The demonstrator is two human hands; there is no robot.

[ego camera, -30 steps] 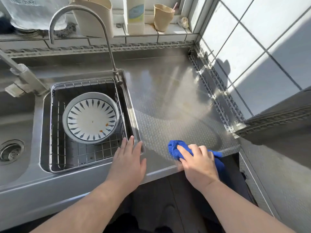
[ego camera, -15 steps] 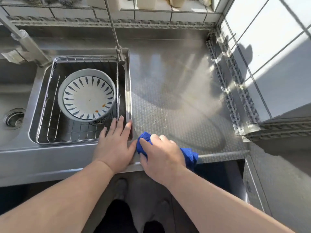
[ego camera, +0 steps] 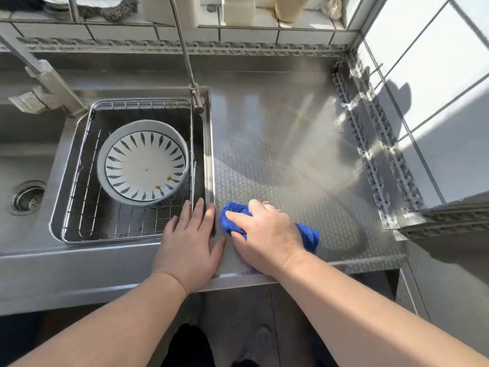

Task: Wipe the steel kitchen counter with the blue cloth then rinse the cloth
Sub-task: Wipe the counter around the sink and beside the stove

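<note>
Counter (ego camera: 285, 144): steel, shiny, tiny bumpy dots all over, faint brown smear near back. Blue cloth (ego camera: 308, 235): soft, fuzzy, not shiny. Sink (ego camera: 34, 229): smooth grey steel, dull shine. Wire basket (ego camera: 137, 223): thin shiny metal rods. Bowl (ego camera: 144, 164): glossy white china, dark blue leaf marks, few orange spots. Tap (ego camera: 182, 46): smooth bright metal. Wall tiles (ego camera: 423, 56): white, glossy, smooth.
</note>
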